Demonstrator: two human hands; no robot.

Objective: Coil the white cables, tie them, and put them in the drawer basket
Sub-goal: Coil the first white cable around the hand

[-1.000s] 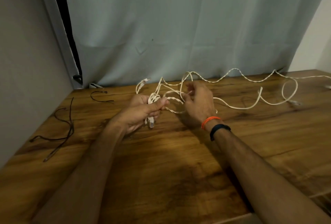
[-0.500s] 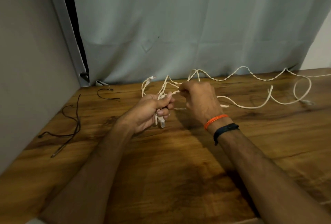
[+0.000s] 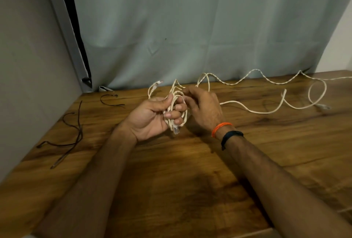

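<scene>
My left hand (image 3: 152,116) grips a small bundle of white cable loops (image 3: 176,108) above the wooden table, a clear plug hanging below its fingers. My right hand (image 3: 202,107) is right beside it, fingers curled on a strand at the top of the bundle. The rest of the white cable (image 3: 266,111) trails right across the table in waves and a loop, ending in a plug near the right. A twisted white cable (image 3: 253,77) runs along the back edge. The drawer basket is not in view.
Thin black ties (image 3: 74,135) lie on the table's left side, another black tie (image 3: 110,100) further back. A wall stands at the left, a grey curtain (image 3: 190,28) hangs behind. The wooden table (image 3: 171,180) stretches toward me.
My hands have closed together; the bundle in my left hand has gained a loop, and the loose cable on the right has been drawn a little toward my hands.
</scene>
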